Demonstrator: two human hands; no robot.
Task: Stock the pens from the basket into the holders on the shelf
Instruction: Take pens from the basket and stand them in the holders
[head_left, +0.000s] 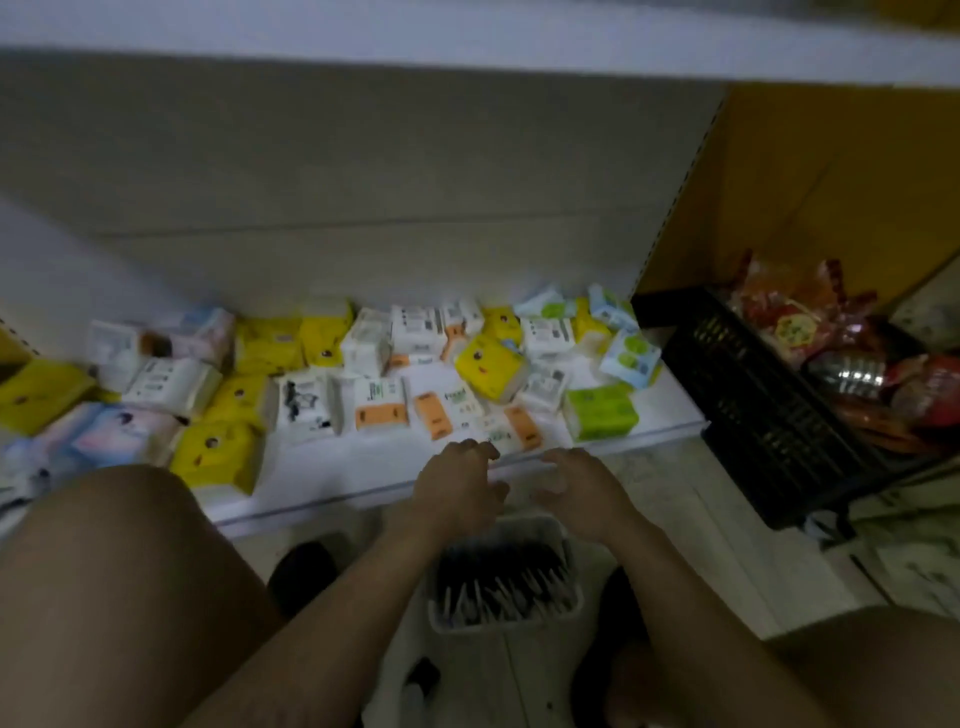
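Observation:
A pale basket stands on the floor between my knees, filled with several dark pens lying side by side. Both my hands hover just above its far rim, at the front edge of the low white shelf. My left hand reaches forward with relaxed fingers whose tips are near an orange-and-white tissue pack. Beside it, my right hand has its fingers bent inward around a pale blur that I cannot make out. The whole view is motion-blurred.
Many tissue packs in yellow, white, green and pink cover the shelf. A black crate with red snack bags stands on the right. My bare knees fill the lower left and lower right corners.

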